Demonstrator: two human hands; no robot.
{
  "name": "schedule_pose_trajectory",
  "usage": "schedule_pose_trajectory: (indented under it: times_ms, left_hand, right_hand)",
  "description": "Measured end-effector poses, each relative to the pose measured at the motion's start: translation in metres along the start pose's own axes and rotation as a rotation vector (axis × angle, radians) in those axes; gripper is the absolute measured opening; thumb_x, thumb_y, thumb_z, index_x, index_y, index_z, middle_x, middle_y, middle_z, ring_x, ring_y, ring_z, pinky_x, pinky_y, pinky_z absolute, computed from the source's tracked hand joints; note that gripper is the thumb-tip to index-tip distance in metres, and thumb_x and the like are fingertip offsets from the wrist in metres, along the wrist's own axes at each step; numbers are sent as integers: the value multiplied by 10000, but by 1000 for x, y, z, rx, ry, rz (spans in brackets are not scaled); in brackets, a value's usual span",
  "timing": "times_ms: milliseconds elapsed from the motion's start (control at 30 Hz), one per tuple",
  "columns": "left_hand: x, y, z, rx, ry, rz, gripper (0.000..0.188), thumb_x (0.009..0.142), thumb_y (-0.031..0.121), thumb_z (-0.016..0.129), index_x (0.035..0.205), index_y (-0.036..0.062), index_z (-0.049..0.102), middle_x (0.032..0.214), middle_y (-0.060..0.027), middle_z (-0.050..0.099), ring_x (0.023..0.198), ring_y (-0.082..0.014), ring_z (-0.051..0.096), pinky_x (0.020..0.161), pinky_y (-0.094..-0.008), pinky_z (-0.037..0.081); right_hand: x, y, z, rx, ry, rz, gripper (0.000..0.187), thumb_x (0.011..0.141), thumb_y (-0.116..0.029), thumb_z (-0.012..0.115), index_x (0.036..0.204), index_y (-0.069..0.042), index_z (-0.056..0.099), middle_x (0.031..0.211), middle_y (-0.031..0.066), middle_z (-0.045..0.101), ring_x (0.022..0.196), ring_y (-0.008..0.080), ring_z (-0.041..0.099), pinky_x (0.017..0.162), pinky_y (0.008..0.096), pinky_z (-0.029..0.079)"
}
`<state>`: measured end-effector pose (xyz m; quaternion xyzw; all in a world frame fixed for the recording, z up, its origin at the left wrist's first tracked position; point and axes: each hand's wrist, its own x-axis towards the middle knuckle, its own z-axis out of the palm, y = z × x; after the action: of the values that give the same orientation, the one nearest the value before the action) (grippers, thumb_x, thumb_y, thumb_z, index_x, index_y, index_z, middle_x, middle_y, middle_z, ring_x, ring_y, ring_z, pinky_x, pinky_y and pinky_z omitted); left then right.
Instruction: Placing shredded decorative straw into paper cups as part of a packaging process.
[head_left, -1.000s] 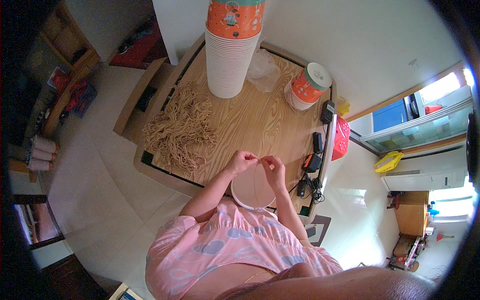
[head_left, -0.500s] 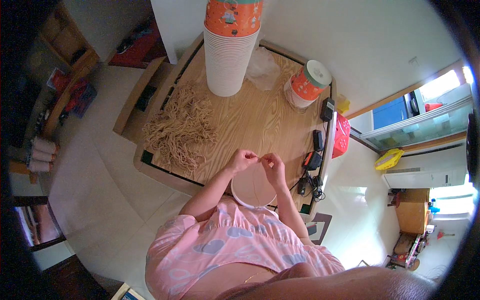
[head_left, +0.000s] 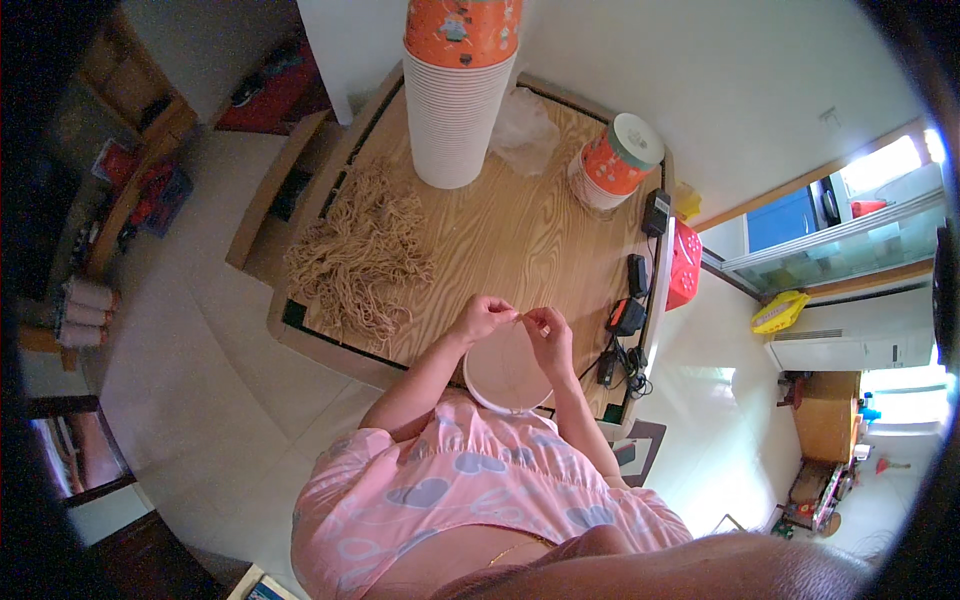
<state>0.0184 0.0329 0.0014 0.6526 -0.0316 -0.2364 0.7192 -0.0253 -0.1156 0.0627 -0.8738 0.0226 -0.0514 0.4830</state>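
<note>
In front of my body, at the table's near edge, a round white tub [head_left: 505,375] stands with its mouth facing up. My left hand [head_left: 486,318] and my right hand [head_left: 547,333] meet above its far rim. Thumb and forefinger of each are pinched together on a thin piece of cord [head_left: 519,317], which is mostly hidden by the fingertips. To the left of my hands lies a loose, tangled heap of tan cord [head_left: 362,262].
A tall stack of white paper tubs [head_left: 455,120], topped by orange printed ones, rises at the back. Farther right stand a shorter orange stack [head_left: 616,160] and a crumpled clear plastic bag [head_left: 525,132]. Black adapters and cables [head_left: 628,318] line the table's [head_left: 480,245] right edge.
Both hands stay nearly in place, fingertips still pinched together. A cord strand that hung down across the tub is now hard to make out.
</note>
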Motion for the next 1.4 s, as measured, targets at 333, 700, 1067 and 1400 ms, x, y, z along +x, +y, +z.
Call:
schedule_pose_trajectory:
  times_ms: [333,700,1067,1400]
  left_hand:
    - [-1,-1,3,56,42,-6,87,746,126,626,752,39,631,713,6,602,653,-71,535,622,-227,438]
    - [-1,-2,2,-18,49,-74,123,745,152,627,774,34,646,700,3,605,653,-65,532,615,-224,429]
    - [0,-3,0,31,56,-19,121,734,150,639,757,32,657,663,7,608,621,-51,526,583,-211,422]
    - [4,-7,0,13,49,-64,135,740,155,642,764,23,654,669,-4,617,626,-58,537,590,-218,429]
  right_hand:
    - [2,-5,2,-47,19,5,58,716,-75,631,746,-34,604,712,81,585,665,196,538,625,300,435]
    - [3,9,0,114,3,5,163,717,-42,629,876,-39,593,764,69,581,689,160,531,648,274,437]
    - [6,2,-4,28,-26,-104,193,699,-27,638,886,-50,597,787,71,575,701,191,529,653,298,440]
    - [8,-11,-6,32,-75,-90,170,691,-16,644,855,-45,609,789,75,594,722,202,554,661,295,445]
